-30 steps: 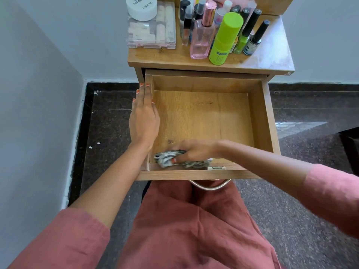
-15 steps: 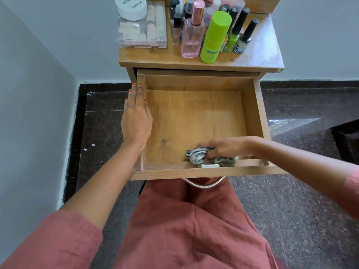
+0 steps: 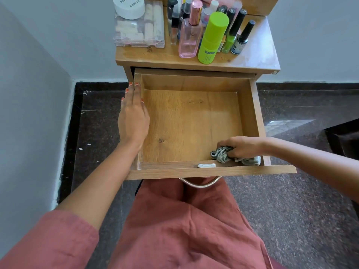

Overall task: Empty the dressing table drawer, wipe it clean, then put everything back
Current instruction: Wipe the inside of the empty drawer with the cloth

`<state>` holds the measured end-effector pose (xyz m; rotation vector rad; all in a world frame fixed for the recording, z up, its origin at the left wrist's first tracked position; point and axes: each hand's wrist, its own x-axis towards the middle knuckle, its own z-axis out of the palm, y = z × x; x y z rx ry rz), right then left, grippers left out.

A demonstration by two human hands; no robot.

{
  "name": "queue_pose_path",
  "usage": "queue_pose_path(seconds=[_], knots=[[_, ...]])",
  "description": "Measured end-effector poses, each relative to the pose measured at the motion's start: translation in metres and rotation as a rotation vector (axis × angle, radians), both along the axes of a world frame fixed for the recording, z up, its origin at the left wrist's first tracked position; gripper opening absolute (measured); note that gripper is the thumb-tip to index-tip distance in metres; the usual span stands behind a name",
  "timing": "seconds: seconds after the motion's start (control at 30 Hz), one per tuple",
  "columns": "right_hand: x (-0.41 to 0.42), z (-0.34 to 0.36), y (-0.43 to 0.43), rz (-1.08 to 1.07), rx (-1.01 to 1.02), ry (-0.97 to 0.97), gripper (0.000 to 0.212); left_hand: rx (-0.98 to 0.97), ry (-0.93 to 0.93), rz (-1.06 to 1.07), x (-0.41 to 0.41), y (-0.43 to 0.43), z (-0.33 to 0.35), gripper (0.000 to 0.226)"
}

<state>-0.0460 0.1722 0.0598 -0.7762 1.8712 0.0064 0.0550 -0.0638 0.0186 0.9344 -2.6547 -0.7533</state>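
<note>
- Work stage: the drawer (image 3: 252, 113) is pulled well out, in the centre of the frame, and holds nothing but the wiping hand and its cloth. By my judgement the emptying is done, the wipe is in hand, and the refill is not yet begun.
- Right hand (image 3: 242, 147): fingers curled tight round a crumpled grey patterned cloth (image 3: 221, 154), pressing it to the drawer floor in the lower right corner, against the front wall.
- Left hand (image 3: 134, 121): flat, fingers straight and together, holding nothing; it rests along the rim of the left wall and appears to steady the drawer.
- Presumed contents stand crowded on the dressing table top (image 3: 167, 56), upper centre of the frame: a pink perfume bottle (image 3: 189, 35), a lime-green bottle (image 3: 211, 37), nail polish bottles (image 3: 242, 38), a clear plastic case (image 3: 138, 30) with a white jar (image 3: 129, 5) on it.
- Risk one: the tall bottles stand near the front edge, directly above the open drawer. A hard stroke or a jolt to the frame could topple one; the perfume bottle looks like glass and would likely break.
- Risk two: downward weight from both hands on so extended a drawer could tip it or strain its runners.
- Risk three: the cloth lies just beside a small metal fitting (image 3: 206, 165) on the front wall and could snag there.
- Risk four: corners are hard to reach with a bunched cloth; dust may remain.
</note>
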Motion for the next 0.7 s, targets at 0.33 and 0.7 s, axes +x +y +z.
queue_pose_path(seconds=[0.33,0.7], knots=[[0.004,0.001,-0.005,0.062,-0.023,0.027,0.037,-0.015,-0.011,-0.002,0.001,0.000,-0.001,0.045],[-0.017,0.022,-0.038,0.628,0.107,0.401,0.039,-0.010,0.009,-0.008,0.000,-0.001,0.001,0.045]])
